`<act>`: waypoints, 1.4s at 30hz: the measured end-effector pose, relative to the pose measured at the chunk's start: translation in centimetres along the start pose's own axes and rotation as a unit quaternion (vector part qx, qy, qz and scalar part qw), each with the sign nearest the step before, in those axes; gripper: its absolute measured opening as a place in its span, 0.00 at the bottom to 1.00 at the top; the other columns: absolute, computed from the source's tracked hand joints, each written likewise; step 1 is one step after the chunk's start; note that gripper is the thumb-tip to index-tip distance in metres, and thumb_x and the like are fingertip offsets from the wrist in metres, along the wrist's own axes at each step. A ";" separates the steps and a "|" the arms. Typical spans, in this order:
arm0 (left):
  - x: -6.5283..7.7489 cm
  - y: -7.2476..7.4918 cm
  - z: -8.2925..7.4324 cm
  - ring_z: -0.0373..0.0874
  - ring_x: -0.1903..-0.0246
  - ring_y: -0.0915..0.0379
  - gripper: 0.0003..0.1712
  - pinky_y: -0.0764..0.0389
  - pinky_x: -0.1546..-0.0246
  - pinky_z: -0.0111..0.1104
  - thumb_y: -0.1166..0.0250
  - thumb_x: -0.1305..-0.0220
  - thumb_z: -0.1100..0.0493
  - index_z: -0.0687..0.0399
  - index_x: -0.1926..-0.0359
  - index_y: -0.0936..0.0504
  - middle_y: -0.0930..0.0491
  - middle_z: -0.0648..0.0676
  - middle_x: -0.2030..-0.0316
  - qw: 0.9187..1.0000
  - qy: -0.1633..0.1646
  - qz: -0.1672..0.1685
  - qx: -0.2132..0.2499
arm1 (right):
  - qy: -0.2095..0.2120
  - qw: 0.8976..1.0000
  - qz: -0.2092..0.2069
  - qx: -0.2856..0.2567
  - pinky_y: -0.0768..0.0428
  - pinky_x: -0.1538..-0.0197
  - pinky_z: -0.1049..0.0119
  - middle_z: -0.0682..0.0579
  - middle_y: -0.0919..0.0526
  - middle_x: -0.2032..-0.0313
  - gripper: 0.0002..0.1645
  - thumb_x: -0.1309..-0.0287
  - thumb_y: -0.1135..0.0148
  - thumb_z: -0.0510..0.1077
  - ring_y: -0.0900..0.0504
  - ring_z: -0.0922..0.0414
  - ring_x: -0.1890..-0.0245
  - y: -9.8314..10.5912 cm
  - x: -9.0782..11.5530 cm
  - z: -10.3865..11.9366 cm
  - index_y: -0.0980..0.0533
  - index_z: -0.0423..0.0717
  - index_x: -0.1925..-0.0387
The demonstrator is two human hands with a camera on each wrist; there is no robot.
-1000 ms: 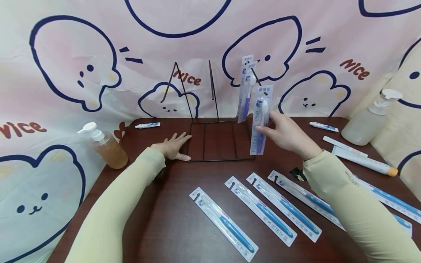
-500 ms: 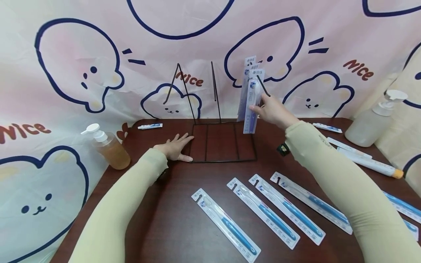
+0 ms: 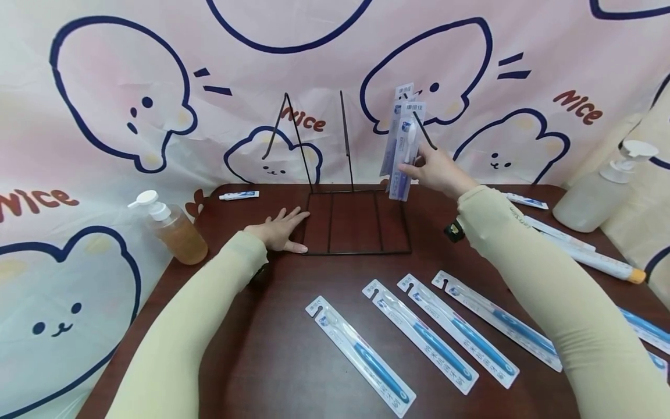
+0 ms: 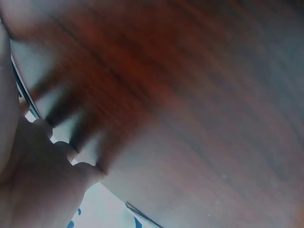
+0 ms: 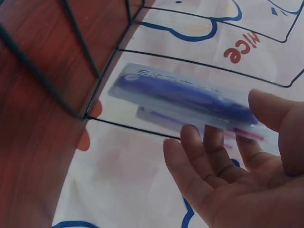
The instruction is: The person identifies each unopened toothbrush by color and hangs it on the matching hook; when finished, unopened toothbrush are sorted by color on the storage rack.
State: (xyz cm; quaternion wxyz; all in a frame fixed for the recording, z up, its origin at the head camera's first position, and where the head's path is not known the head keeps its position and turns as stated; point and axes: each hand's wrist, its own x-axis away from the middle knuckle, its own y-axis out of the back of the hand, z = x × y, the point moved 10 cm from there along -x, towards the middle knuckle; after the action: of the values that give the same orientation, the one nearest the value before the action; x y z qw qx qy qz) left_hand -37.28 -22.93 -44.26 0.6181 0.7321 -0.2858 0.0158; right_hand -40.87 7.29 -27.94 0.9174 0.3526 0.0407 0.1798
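A packaged purple toothbrush [image 3: 405, 154] hangs upright at the right prong of the black wire rack [image 3: 357, 252], in front of other toothbrush packs [image 3: 404, 91] on that prong. My right hand [image 3: 439, 169] pinches the front pack's right side, thumb on its face. In the right wrist view, the thumb and fingers lie about the purple toothbrush pack [image 5: 180, 97]. With spread fingers, my left hand [image 3: 277, 231] rests on the table at the rack base's left edge. The left wrist view shows the left hand [image 4: 42, 175] mostly in shadow.
Several packaged blue toothbrushes [image 3: 361, 356] lie in front of the rack and to the right. Pump bottles stand left [image 3: 180, 235] and right [image 3: 588, 195]. Small toothpaste tubes [image 3: 239, 195] lie at the back; a larger toothpaste tube [image 3: 602, 262] lies right. A patterned cloth [image 3: 251, 70] hangs behind.
My right hand has moved back and up with the purple toothbrush pack, from in front of the prong onto it. The left hand has stayed at the rack's base.
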 end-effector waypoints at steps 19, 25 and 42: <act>-1.0 0.2 -0.5 0.64 0.33 0.74 0.59 0.59 0.44 0.64 0.43 0.51 0.28 0.43 0.28 0.63 0.70 0.57 0.29 1.000 -0.007 -0.003 -0.008 | -0.039 0.981 -0.001 0.191 0.31 0.54 0.44 0.43 0.27 0.50 0.32 0.43 0.47 0.64 0.29 0.44 0.51 6.3 11.9 -10.4 0.30 0.45 0.47; -0.9 0.3 -0.3 0.66 0.34 0.73 0.59 0.58 0.45 0.66 0.42 0.50 0.29 0.45 0.28 0.63 0.69 0.60 0.30 1.000 -0.014 -0.011 -0.009 | -0.036 0.977 -0.009 0.209 0.29 0.57 0.45 0.42 0.23 0.56 0.28 0.41 0.44 0.59 0.26 0.44 0.56 9.2 16.4 -13.5 0.27 0.43 0.49; -0.2 0.2 -0.6 0.66 0.34 0.74 0.57 0.59 0.45 0.65 0.41 0.48 0.31 0.47 0.28 0.62 0.69 0.61 0.30 1.000 -0.020 -0.016 0.008 | -0.142 0.965 0.019 0.218 0.26 0.66 0.55 0.40 0.22 0.62 0.36 0.48 0.39 0.62 0.25 0.46 0.64 9.9 23.8 -25.3 0.29 0.36 0.51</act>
State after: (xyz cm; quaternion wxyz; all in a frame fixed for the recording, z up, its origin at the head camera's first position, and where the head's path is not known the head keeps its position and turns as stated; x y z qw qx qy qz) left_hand -37.29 -22.30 -44.04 0.6066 0.7415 -0.2866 -0.0064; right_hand -26.72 38.65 -39.08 0.8112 0.5666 -0.0586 0.1322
